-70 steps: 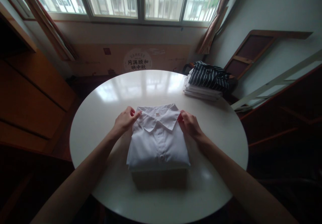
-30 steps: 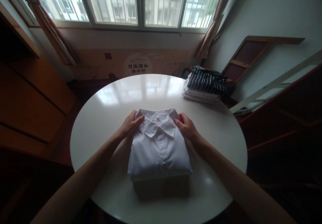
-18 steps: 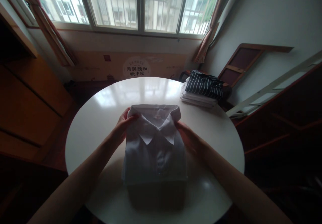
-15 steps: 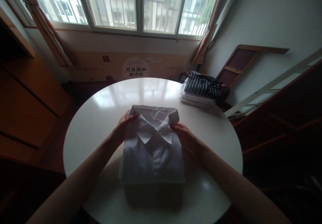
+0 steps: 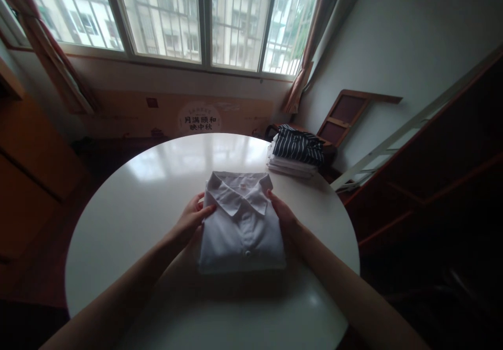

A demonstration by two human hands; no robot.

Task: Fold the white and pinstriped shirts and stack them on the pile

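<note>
I am gripping the folded shirt (image 5: 241, 224) at both sides, left hand (image 5: 191, 220) and right hand (image 5: 283, 217) curled around its edges, its long axis running away from me (collar at the far end). It is sitting mid-table (image 5: 129, 208); farther right, a stack (image 5: 294, 152) is waiting.

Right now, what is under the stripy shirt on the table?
Under the striped shirt lies a small stack of folded white clothes at the round table's far right edge. How many pieces, or what kind, cannot be told; only their edges show.
</note>
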